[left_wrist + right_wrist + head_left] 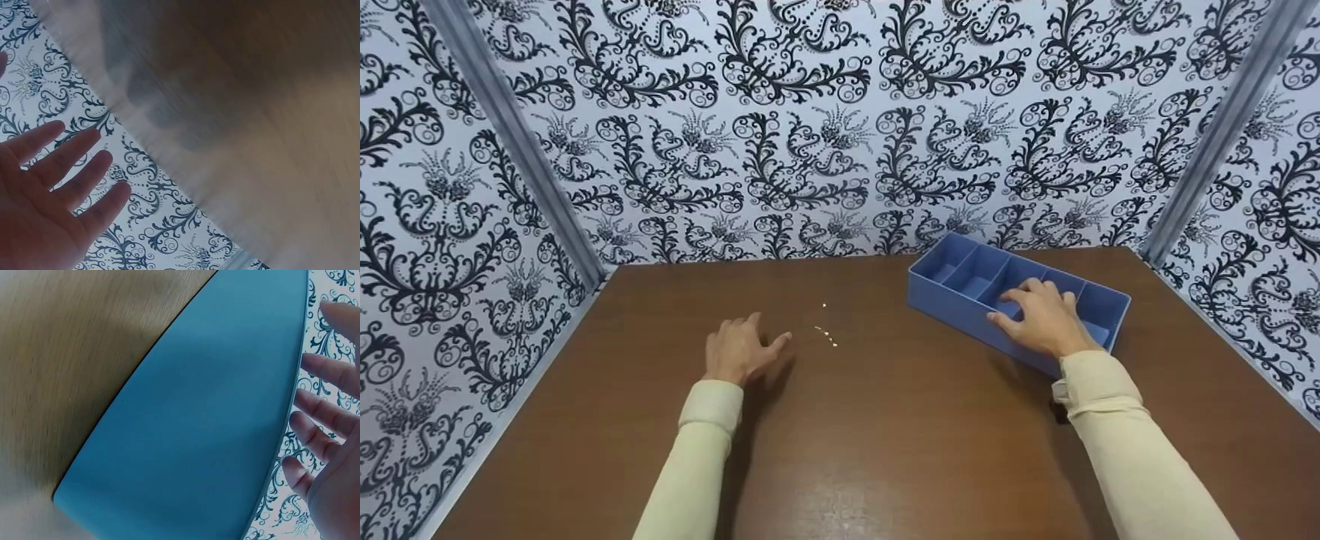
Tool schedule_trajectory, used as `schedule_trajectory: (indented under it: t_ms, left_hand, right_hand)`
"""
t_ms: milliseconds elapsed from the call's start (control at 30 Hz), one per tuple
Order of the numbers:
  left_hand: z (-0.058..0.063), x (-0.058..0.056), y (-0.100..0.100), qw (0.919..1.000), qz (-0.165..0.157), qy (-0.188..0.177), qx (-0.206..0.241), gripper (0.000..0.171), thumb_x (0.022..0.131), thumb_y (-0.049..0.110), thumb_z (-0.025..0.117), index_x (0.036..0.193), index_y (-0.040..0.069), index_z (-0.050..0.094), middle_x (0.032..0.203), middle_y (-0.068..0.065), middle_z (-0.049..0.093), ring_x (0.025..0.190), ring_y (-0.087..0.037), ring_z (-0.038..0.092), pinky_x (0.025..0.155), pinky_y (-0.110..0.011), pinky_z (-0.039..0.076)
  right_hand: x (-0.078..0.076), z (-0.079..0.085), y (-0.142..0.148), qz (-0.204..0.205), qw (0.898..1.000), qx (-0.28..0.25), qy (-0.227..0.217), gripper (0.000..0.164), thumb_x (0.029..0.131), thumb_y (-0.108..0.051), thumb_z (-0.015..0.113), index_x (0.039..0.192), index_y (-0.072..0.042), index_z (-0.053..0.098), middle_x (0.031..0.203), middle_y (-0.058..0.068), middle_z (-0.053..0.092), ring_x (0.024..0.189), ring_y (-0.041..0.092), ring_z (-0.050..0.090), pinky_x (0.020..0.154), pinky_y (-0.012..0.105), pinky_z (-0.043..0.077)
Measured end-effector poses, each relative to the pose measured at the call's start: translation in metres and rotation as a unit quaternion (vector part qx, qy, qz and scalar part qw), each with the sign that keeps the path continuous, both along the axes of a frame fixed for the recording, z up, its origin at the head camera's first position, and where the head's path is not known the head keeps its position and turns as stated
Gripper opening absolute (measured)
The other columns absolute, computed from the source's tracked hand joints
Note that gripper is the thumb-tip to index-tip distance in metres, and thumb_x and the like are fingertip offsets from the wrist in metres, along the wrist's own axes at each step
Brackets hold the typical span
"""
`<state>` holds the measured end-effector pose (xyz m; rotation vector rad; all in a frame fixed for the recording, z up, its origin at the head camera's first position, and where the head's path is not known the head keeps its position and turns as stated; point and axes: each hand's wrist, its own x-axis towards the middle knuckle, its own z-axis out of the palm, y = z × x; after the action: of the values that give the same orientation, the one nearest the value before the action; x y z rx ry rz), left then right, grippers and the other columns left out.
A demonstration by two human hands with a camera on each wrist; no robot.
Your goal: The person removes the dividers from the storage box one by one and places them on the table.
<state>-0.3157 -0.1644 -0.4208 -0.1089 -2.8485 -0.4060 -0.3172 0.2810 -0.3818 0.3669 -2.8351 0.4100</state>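
On the wooden table (885, 420), the left hand (735, 351) at left is held just over the top, fingers spread, gripping nothing. At right, the right hand (1039, 319) is over the blue divided box (949, 306), fingers loosely bent; whether any fingertip touches it, I cannot tell. For a steady hold, thumb outside the near side and fingers inside, clear of the dividers, would probably serve best. That hand hides some compartments; bright flecks (826, 333) mid-table could be bits or glare; the patterned wall (780, 150) is cut off above
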Motion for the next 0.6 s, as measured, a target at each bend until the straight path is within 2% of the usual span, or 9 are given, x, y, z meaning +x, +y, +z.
schedule_trajectory:
  t_ms: [200,367,467,600]
  left_hand:
    - [0.0,0.005,0.001,1.0,-0.005,0.003,0.004,0.067,0.089,0.054,0.063,0.129,0.0,0.06,0.123,-0.023,0.065,0.111,-0.042,0.059,0.09,-0.057,0.048]
    - [-0.002,0.009,0.001,0.9995,-0.003,0.022,0.02,0.058,0.089,0.048,0.067,0.121,0.0,0.064,0.11,-0.022,0.069,0.103,-0.042,0.063,0.084,-0.056,0.051]
    - [-0.002,0.012,0.003,0.9991,-0.005,0.025,0.033,0.052,0.089,0.044,0.068,0.117,0.001,0.066,0.107,-0.02,0.07,0.1,-0.041,0.064,0.083,-0.055,0.051]
    - [0.001,0.017,0.007,0.9985,-0.011,0.021,0.05,0.046,0.09,0.041,0.067,0.115,0.002,0.068,0.108,-0.019,0.07,0.099,-0.04,0.066,0.082,-0.053,0.052]
  right_hand:
    - [-0.001,-0.004,-0.003,0.014,1.0,0.012,0.016,0.038,0.092,-0.033,0.066,0.115,-0.003,0.069,0.117,0.023,0.061,0.11,0.044,0.053,0.085,0.061,0.037]
    - [0.0,-0.003,-0.009,0.017,0.999,0.022,0.038,0.032,0.09,-0.027,0.069,0.11,-0.003,0.071,0.104,0.019,0.067,0.098,0.041,0.063,0.079,0.058,0.043]
    - [0.0,-0.002,-0.011,0.009,0.999,0.024,0.035,0.03,0.089,-0.025,0.07,0.109,-0.003,0.071,0.102,0.019,0.069,0.096,0.04,0.065,0.078,0.058,0.044]
    - [-0.001,-0.002,-0.013,0.002,1.0,0.026,0.014,0.03,0.09,-0.022,0.069,0.11,-0.001,0.071,0.107,0.022,0.07,0.1,0.044,0.063,0.082,0.062,0.042]
